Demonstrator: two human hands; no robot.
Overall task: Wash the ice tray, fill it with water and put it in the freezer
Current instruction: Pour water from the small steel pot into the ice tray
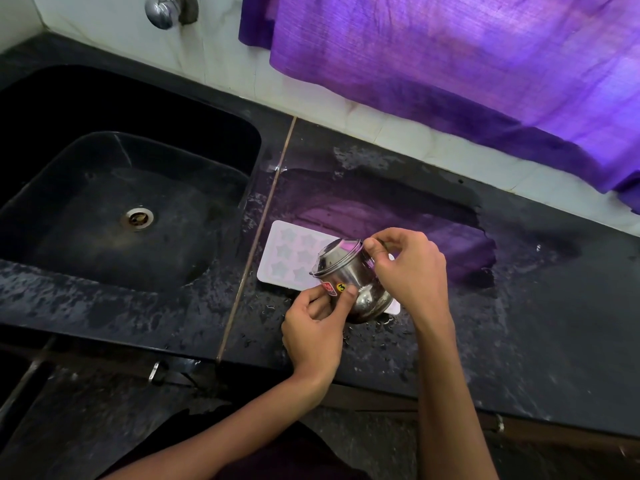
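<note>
A pale ice tray (289,254) with star-shaped cells lies flat on the wet black counter, right of the sink. A small steel pot (349,278) with stickers on its side is tipped over the tray's right half, its mouth turned left toward the cells. My left hand (317,327) pinches the pot's lower side near the stickers. My right hand (407,268) grips the pot at its rim and upper side. The pot hides the tray's right end except for a corner. No stream of water is plain to see.
A black sink (104,188) with a metal drain (137,218) fills the left. A chrome tap (166,8) sticks out of the tiled wall above it. A purple cloth (450,64) hangs over the wall at the back right. The counter (536,306) is wet with puddles.
</note>
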